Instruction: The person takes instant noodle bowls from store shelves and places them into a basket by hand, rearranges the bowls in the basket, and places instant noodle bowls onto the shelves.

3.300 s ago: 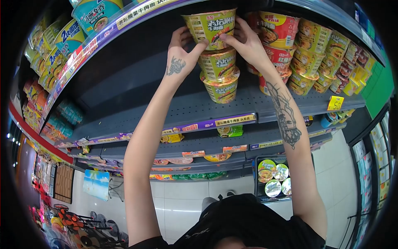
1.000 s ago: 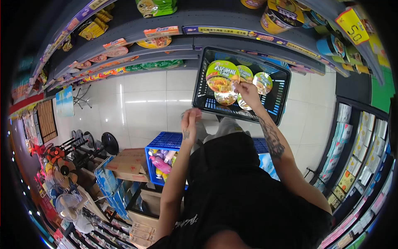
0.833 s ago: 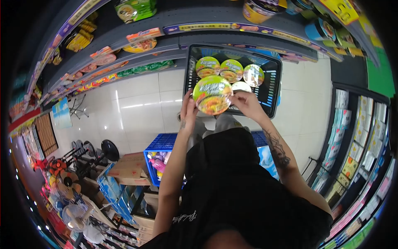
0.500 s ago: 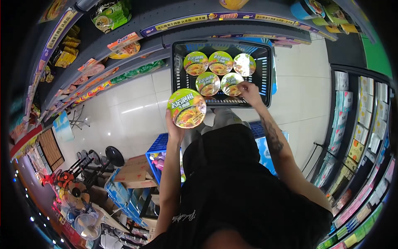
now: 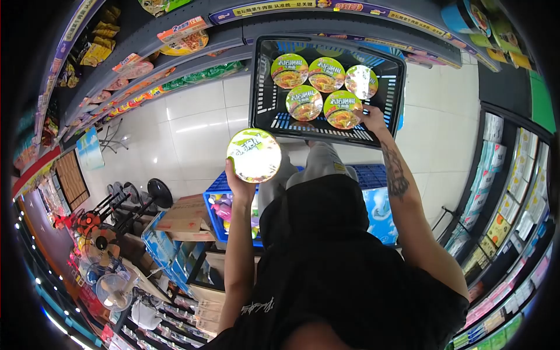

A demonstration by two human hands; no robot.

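Your left hand [image 5: 240, 185] grips one noodle cup [image 5: 254, 155] from below, fingers wrapped on its underside; the round lid faces the camera, so the cup's axis points up toward you, and the lid is glare-washed. Your right hand [image 5: 372, 118] reaches into the black basket [image 5: 263, 93], fingertips closed on the rim of the front-right cup [image 5: 342, 109] at about 3 o'clock of its lid.

Five cups sit upright in the basket, lids up — three along the far row, two nearer you, each touching its neighbour. The held cup is outside the basket, at about 7 o'clock from it, near its front-left corner but apart.

A blue crate [image 5: 224, 205] stands on the floor below the left hand — at 6 o'clock from the held cup.
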